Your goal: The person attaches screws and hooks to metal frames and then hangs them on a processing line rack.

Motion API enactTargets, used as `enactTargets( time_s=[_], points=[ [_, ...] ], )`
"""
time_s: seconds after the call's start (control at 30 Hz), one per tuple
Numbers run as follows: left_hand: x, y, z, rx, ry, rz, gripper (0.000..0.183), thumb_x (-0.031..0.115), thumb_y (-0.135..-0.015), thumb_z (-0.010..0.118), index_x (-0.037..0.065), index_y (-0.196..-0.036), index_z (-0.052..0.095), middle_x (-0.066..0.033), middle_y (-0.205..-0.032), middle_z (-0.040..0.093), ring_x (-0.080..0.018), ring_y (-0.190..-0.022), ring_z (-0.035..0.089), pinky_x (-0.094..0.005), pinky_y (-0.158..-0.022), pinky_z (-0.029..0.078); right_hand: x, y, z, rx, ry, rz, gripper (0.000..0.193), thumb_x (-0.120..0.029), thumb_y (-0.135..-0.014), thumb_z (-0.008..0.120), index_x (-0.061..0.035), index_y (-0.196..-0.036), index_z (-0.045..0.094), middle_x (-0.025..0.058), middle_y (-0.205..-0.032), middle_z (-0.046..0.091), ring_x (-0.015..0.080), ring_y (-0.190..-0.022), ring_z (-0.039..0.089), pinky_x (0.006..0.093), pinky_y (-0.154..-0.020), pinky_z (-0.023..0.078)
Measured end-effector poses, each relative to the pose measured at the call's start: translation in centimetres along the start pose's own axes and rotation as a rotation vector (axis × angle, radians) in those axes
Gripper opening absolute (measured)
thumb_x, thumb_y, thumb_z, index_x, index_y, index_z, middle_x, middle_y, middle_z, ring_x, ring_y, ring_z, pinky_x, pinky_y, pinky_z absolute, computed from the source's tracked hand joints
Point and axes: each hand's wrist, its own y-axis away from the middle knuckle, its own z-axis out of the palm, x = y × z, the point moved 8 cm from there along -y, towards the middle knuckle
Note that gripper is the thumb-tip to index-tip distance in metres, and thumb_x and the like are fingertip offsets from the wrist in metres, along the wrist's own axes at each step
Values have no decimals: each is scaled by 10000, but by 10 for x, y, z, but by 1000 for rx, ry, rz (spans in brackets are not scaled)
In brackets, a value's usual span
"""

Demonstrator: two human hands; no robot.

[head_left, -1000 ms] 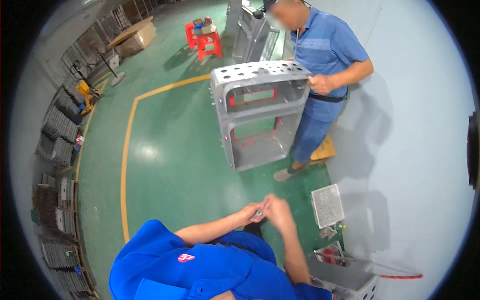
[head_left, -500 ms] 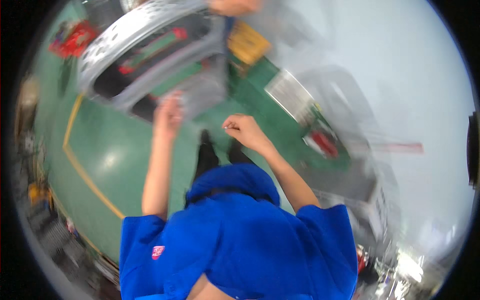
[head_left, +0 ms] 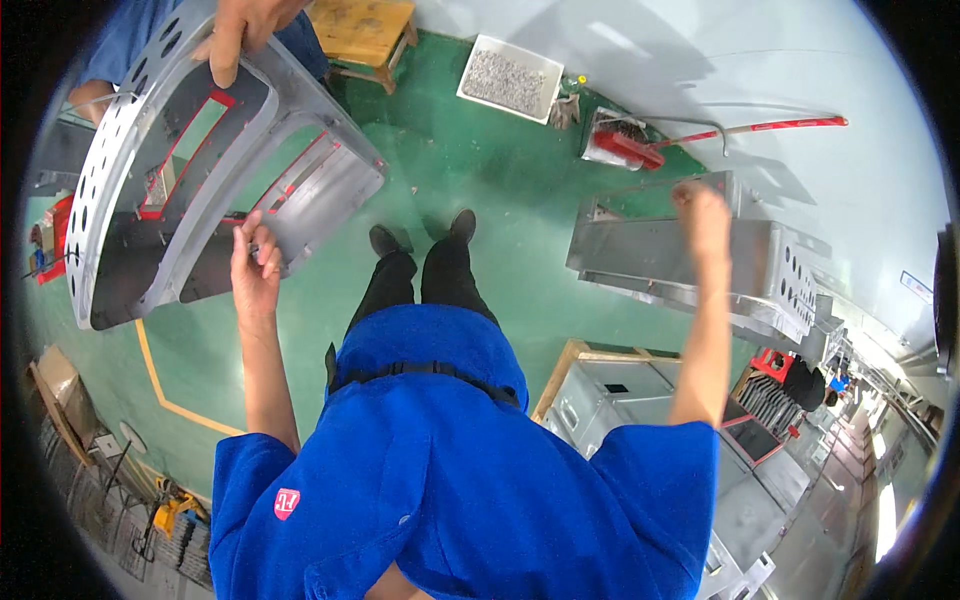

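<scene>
The metal frame (head_left: 335, 195) is coloured silver-grey, its side (head_left: 98, 195) is patterned with dark oval holes, and its openings are lined with red edging (head_left: 151, 213). The floor (head_left: 520, 315) is coloured green and crossed by a yellow line (head_left: 200, 417). The blue shirt (head_left: 440, 480) is marked with a pink badge (head_left: 287, 503).

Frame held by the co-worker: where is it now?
Head view, upper left: the frame is under the co-worker's hand, with the left hand overlapping its lower part.
</scene>
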Motion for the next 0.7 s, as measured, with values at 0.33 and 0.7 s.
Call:
enactTargets(
  time_s=[0.33,0.7],
  points=[
    [-131,60,71,-236,-226,-374,309,166,-828,430,-22,-1056,519,-39,-709,460,-74,-511,350,-200,-428,266,77,-75,-17,-319,-16,-143,111,20,-633,584,-15,-726,634,134,-655,624,251,-625,629,328,-604,495],
    [-152,98,63,-213,-160,-445,198,169,-895,451,26,-1005,530,-16,-699,444,-46,-535,358,-169,-422,262,27,-54,-5,-285,561,-525,95,-35,-677,547,-29,-594,593,147,-644,613,285,-637,623,370,-577,496]
  ],
)
